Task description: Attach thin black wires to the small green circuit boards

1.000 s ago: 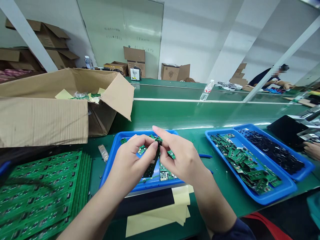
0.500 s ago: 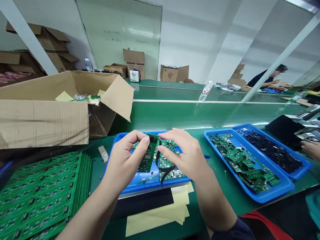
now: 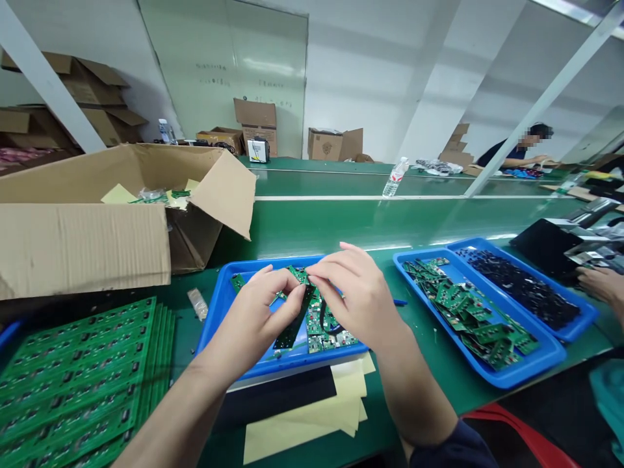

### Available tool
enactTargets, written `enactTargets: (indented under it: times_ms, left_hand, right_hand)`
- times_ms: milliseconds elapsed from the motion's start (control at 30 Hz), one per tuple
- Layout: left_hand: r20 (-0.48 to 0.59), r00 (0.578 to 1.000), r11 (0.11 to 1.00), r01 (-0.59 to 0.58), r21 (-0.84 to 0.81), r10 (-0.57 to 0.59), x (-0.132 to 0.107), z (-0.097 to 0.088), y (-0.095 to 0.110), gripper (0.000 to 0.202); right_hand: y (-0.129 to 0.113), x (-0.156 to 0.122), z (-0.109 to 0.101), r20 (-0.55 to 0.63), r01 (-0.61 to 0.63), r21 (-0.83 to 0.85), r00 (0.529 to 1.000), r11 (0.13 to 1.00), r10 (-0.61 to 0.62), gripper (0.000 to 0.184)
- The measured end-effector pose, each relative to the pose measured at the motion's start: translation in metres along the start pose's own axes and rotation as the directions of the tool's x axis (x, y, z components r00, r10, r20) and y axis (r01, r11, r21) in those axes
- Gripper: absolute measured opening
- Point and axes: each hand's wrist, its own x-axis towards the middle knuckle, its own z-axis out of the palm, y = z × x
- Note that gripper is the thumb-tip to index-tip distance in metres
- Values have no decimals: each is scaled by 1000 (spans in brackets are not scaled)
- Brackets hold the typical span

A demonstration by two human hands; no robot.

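My left hand is closed, thumb and fingers pinching a dark green circuit board that is tilted above a blue tray. The thumb and fingertips of my right hand are pressed together at the upper end of that board. Whatever they pinch is too small to make out. Other circuit boards lie in the tray below, partly covered by my hands. A black strip or cable curves over them beside my right fingers.
Stacked green board panels stand at left, before an open cardboard box. To the right are a tray of small boards and a tray of black parts, near a co-worker's hand. Yellow paper lies in front.
The held board has turned to a steeper, narrower angle. My right fingertips have come together and moved in to its upper end. The view has shifted slightly.
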Motion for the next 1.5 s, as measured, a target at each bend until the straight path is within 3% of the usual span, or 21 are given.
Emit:
enactTargets:
  times_ms: [67, 167, 233, 300, 367, 433, 467, 500, 567, 600, 633, 667, 800, 900, 1000, 1133, 1233, 1367, 1500]
  left_hand:
    - [-41, 999, 998, -19, 55, 21, 1, 2, -2, 25]
    - [-251, 965, 986, -29, 162, 70, -1, 4, -6, 21]
    - [-365, 923, 972, -38, 230, 122, -2, 5, -11, 19]
    - [-403, 897, 956, -64, 287, 181, -3, 3, -15, 17]
    - [-411, 883, 936, -83, 341, 227, -3, 1, -19, 16]
    - [-420, 870, 915, -80, 396, 258, -3, 0, -21, 16]
    - [-422, 865, 903, -79, 422, 273, -3, -1, -22, 16]
    - [-419, 861, 893, -84, 442, 288, -3, -1, -22, 15]
    - [-396, 855, 872, -123, 473, 335, -3, 1, -21, 15]
    - [-380, 850, 861, -151, 486, 364, -2, 2, -19, 15]
    - [-363, 846, 848, -178, 498, 391, -3, 4, -18, 15]
    - [-348, 841, 837, -202, 508, 414, -3, 6, -16, 15]
    - [-319, 841, 840, -255, 478, 437, -4, 13, -11, 12]
    - [-265, 907, 917, -237, 322, 327, -5, 11, -9, 10]
    - [-169, 973, 986, -147, 83, 160, -4, 3, -8, 14]
    - [-100, 995, 990, -42, -134, 28, -2, -8, -10, 27]
    - [-113, 993, 990, -47, -132, 32, -1, -10, -13, 29]
    - [-212, 976, 997, -56, -44, 45, -1, -7, -19, 24]
    - [-263, 961, 997, -72, 42, 80, -1, -4, -22, 21]
  right_hand:
    - [1, 1, -2, -59, -14, 55, 998, 998, 18, 25]
    - [7, 0, -12, -219, -95, 184, 966, 978, 135, 42]
    - [14, -2, -23, -371, -172, 264, 890, 949, 265, 32]
    - [22, -5, -36, -512, -197, 359, 776, 912, 369, 17]
    - [29, -8, -49, -614, -128, 456, 672, 881, 415, 15]
    - [29, -10, -58, -643, -40, 524, 636, 851, 426, 19]
    - [26, -11, -60, -610, -24, 550, 671, 835, 421, 21]
    - [21, -11, -59, -524, -52, 569, 747, 821, 410, 21]
    - [6, -11, -51, -202, -202, 555, 908, 807, 366, 16]
    - [-1, -10, -44, -16, -302, 506, 933, 808, 359, 14]
    - [-8, -8, -35, 103, -369, 455, 926, 810, 364, 14]
    - [-13, -6, -26, 153, -418, 417, 908, 807, 391, 16]
    - [-15, 0, 2, 138, -496, 430, 862, 755, 487, 16]
    - [-8, -1, 7, 165, -512, 542, 842, 666, 514, 13]
    - [-5, -3, 6, 147, -469, 611, 859, 637, 491, 8]
    - [-7, -3, 4, 87, -352, 617, 920, 704, 383, 1]
    - [-7, -1, 6, 41, -248, 616, 958, 748, 284, 5]
    - [-2, -2, 12, 20, -162, 637, 981, 754, 194, 4]
    - [5, -4, 18, 86, -174, 684, 984, 709, 158, 6]
